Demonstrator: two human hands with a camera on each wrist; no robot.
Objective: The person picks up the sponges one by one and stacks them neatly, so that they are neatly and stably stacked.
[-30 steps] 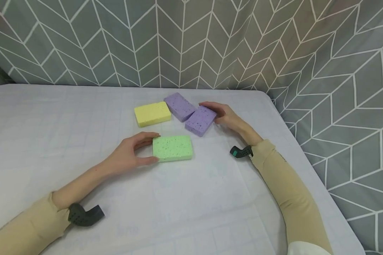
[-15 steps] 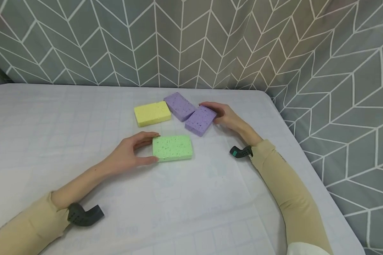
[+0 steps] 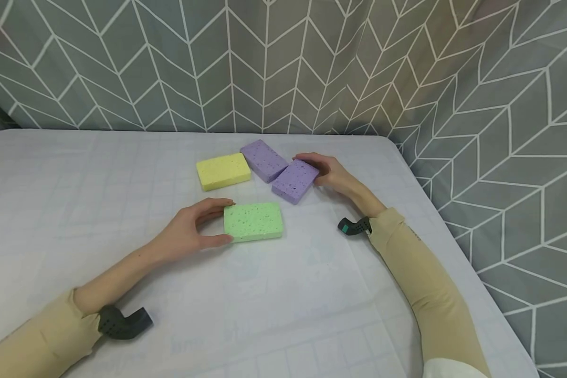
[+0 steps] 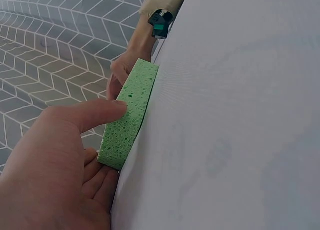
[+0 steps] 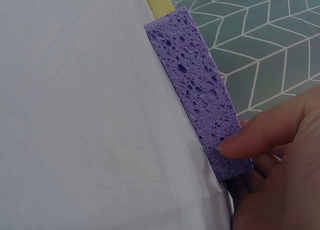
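Note:
A green sponge (image 3: 253, 221) lies flat on the white-covered table, nearest to the person. My left hand (image 3: 189, 231) holds it by its left end, thumb on the near long side and fingers at the far side. In the left wrist view the thumb presses the pitted edge of the green sponge (image 4: 131, 110). My right hand (image 3: 333, 172) grips the right end of a purple sponge (image 3: 295, 181); the right wrist view shows the thumb on that purple sponge's (image 5: 195, 85) side. A second purple sponge (image 3: 263, 160) meets its upper left corner.
A yellow sponge (image 3: 223, 171) lies left of the purple ones, close against the second. Behind and to the right of the table (image 3: 99, 173) hangs a grey curtain (image 3: 245, 68) with white zigzag lines. Dark wrist-camera mounts (image 3: 125, 322) stick out from both sleeves.
The head view has shifted slightly, so everything sits a little lower and further left in it. Both hands and all the sponges keep their places on the table.

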